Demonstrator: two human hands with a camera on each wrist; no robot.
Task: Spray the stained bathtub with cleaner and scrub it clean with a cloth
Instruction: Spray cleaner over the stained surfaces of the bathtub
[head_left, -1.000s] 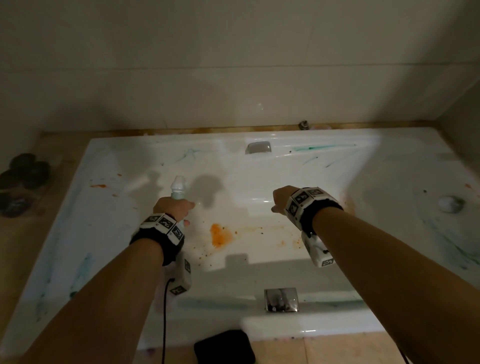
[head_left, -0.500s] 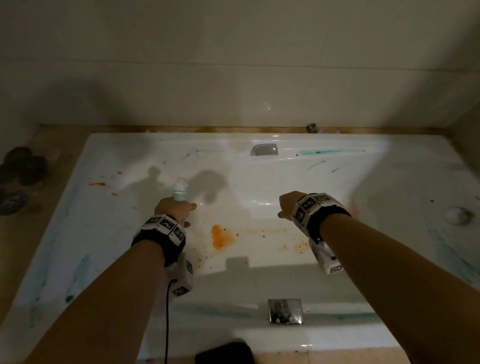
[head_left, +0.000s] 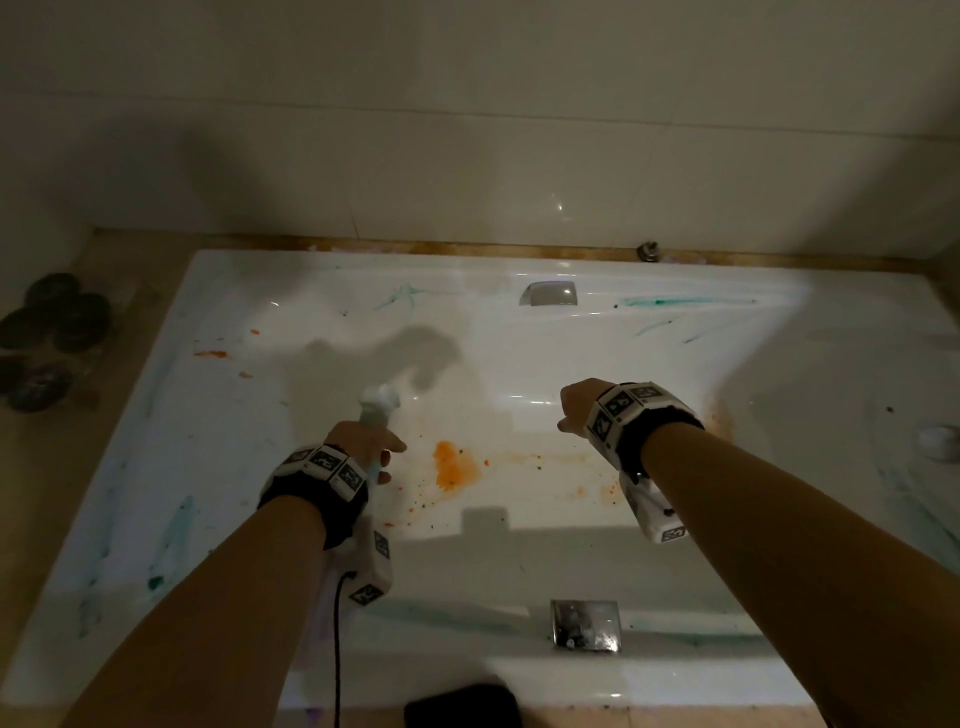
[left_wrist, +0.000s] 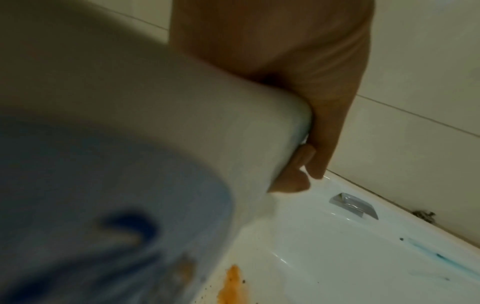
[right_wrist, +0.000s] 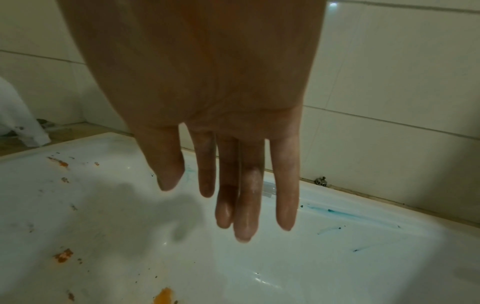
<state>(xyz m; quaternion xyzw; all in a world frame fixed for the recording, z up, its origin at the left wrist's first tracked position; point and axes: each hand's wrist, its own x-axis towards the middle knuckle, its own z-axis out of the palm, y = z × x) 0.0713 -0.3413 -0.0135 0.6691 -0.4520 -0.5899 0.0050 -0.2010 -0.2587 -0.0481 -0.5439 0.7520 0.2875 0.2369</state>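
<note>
The white bathtub (head_left: 675, 364) fills the head view, marked by an orange stain (head_left: 453, 465) on its floor, orange specks at the left and teal streaks (head_left: 670, 301) along the far rim. My left hand (head_left: 366, 441) grips a pale spray bottle (head_left: 378, 404) over the tub, just left of the orange stain; in the left wrist view the bottle (left_wrist: 130, 164) fills the frame with my fingers (left_wrist: 293, 181) curled round it. My right hand (head_left: 574, 408) hangs over the tub's middle with straight fingers (right_wrist: 244, 205), holding nothing. A dark cloth (head_left: 462, 706) lies at the near edge.
A metal overflow plate (head_left: 549, 293) sits on the far tub wall and a metal fitting (head_left: 586, 625) on the near wall. Several dark round stones (head_left: 52, 332) lie on the left ledge. A round drain plug (head_left: 937, 441) sits at the right. Tiled wall behind.
The head view has tilted up a little, so the tub sits lower in frame. Both hands stay over the tub; the bottle's nozzle has turned slightly right.
</note>
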